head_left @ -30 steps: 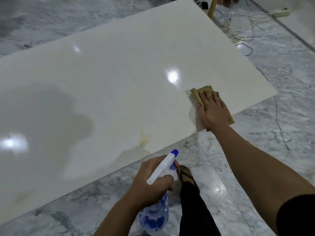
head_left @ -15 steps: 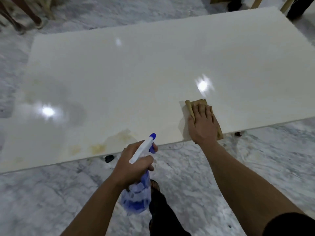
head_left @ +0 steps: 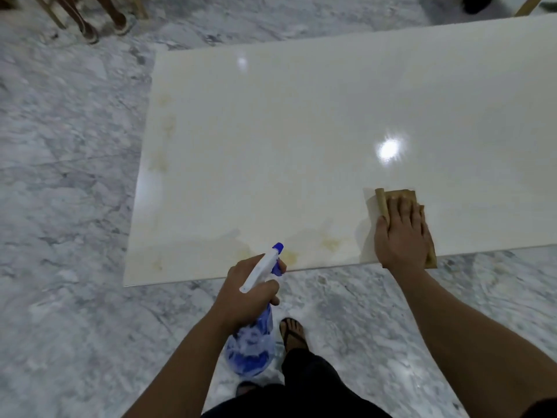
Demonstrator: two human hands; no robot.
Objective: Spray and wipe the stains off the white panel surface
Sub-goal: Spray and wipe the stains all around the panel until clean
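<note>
A large glossy white panel point(head_left: 301, 140) lies across the marble floor. Yellowish stains point(head_left: 330, 244) mark it near its front edge and along its left side point(head_left: 164, 137). My right hand point(head_left: 399, 236) presses flat on a tan cloth point(head_left: 394, 196) at the panel's front edge, fingers straight. My left hand point(head_left: 244, 292) grips a spray bottle point(head_left: 253, 348) with a blue translucent body and a white-and-blue nozzle point(head_left: 265, 263), which points toward the stains by the front edge. The bottle hangs over the floor just in front of the panel.
Grey marble floor point(head_left: 66, 206) surrounds the panel. My sandalled foot point(head_left: 294, 333) and dark trouser leg stand just before the front edge. Wooden legs and another person's feet point(head_left: 90, 22) are at the far left; a wooden leg point(head_left: 527, 6) shows at the far right.
The view has swung left, so the panel's left end and corner now show. My right hand stays pressed on the cloth by the front edge. My left hand still holds the bottle.
</note>
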